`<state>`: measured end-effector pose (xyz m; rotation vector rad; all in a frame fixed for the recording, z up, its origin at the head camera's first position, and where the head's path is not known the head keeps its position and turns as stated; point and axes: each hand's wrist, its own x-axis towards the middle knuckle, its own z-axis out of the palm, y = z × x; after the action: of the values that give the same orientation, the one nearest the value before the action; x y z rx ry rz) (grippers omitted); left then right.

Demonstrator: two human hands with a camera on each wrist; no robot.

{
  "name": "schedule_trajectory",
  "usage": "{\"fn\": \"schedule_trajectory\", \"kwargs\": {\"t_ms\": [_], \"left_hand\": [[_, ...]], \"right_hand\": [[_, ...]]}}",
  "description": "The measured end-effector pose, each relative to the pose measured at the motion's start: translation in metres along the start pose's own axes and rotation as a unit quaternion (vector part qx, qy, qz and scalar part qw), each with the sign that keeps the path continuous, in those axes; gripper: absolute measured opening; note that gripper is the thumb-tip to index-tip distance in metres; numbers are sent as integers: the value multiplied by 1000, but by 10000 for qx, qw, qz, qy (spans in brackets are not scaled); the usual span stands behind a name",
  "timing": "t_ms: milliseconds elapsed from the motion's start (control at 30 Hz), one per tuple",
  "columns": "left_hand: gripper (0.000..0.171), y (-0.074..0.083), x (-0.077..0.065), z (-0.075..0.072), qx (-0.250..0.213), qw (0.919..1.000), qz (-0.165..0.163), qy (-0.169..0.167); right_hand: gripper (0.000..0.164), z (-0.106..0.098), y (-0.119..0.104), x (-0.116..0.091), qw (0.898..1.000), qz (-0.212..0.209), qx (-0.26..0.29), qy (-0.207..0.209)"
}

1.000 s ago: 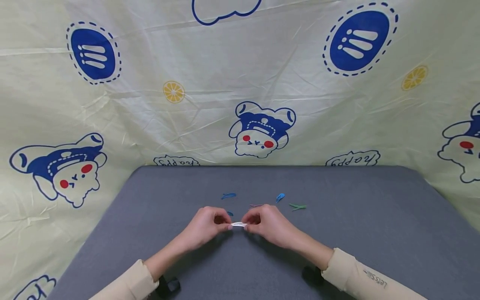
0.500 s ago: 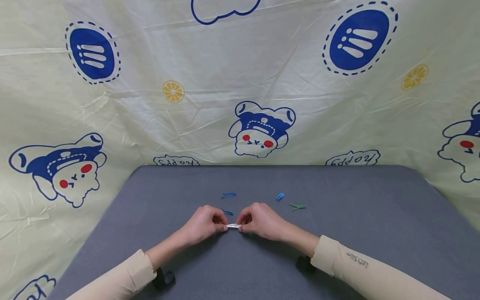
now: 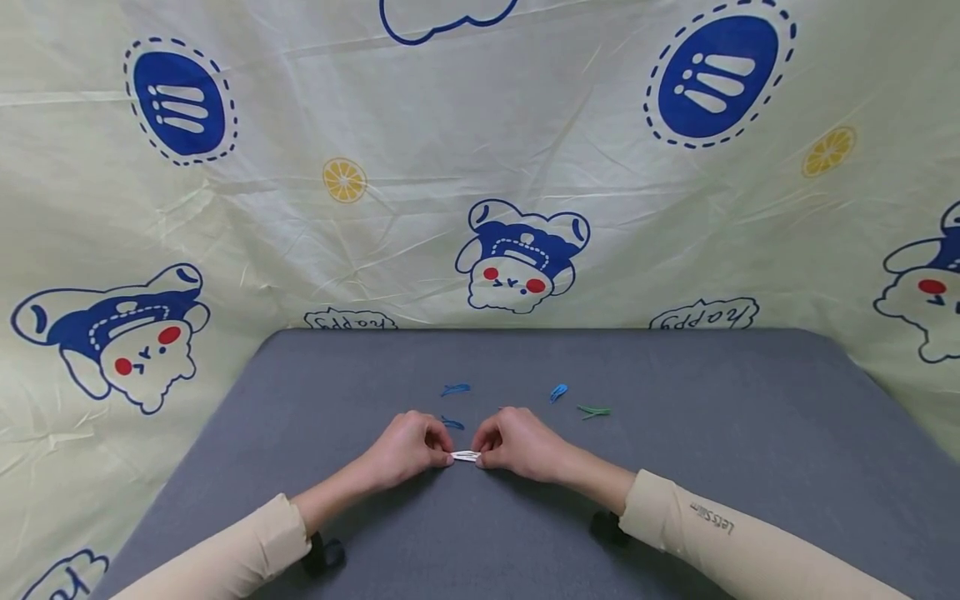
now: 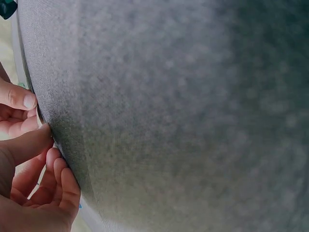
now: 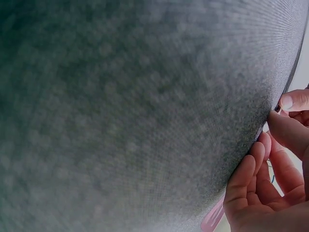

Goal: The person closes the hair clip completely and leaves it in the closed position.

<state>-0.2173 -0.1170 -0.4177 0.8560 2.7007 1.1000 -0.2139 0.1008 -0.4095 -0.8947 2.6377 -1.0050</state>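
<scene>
A white snap hair clip (image 3: 466,456) spans the gap between my two hands, low over the table. My left hand (image 3: 407,450) pinches its left end between thumb and fingers. At its right end my right hand (image 3: 522,447) does the same. A dark slit shows along the clip's middle in the head view. Both wrist views show the thumbs and fingertips close together, with the clip mostly hidden. One blue hair clip (image 3: 452,423) lies just behind my left fingers. A pink hair clip (image 5: 214,216) shows beneath my right hand in the right wrist view.
Farther back on the grey table (image 3: 712,433) lie another blue clip (image 3: 456,389), a brighter blue clip (image 3: 558,392) and a green clip (image 3: 595,412). A printed cloth (image 3: 420,250) hangs behind the table's far edge.
Both hands have shifted slightly left and a little nearer with the white clip, the right one more. The slit in the clip now looks wider. My right hand now covers the pink clip.
</scene>
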Motion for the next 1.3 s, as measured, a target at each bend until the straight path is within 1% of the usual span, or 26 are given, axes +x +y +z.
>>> {"fn": "schedule_trajectory", "kwargs": {"t_ms": [133, 233, 433, 567, 767, 967, 1133, 1300], "left_hand": [[9, 1, -1, 0, 68, 9999, 99, 5], [9, 2, -2, 0, 93, 9997, 206, -59], [7, 5, -3, -3, 292, 9984, 329, -350], [8, 8, -4, -6, 361, 9978, 394, -388], [8, 12, -5, -8, 388, 9974, 525, -289], [9, 21, -3, -10, 291, 9972, 682, 17], [8, 29, -1, -8, 72, 9978, 638, 173], [9, 36, 3, -3, -127, 9976, 644, 202]], "right_hand": [[8, -1, 2, -2, 9999, -132, 75, -13], [11, -3, 4, -4, 9996, -203, 168, -78], [19, -6, 6, -13, 9995, -115, 223, -197], [22, -8, 5, -18, 9994, -30, 309, -145], [25, -15, 1, -25, 9989, 89, 465, -29], [26, -21, -4, -37, 9978, 92, 639, 169], [25, -24, -7, -47, 9964, 28, 752, 391], [27, -31, -6, -59, 9964, -19, 759, 380]]}}
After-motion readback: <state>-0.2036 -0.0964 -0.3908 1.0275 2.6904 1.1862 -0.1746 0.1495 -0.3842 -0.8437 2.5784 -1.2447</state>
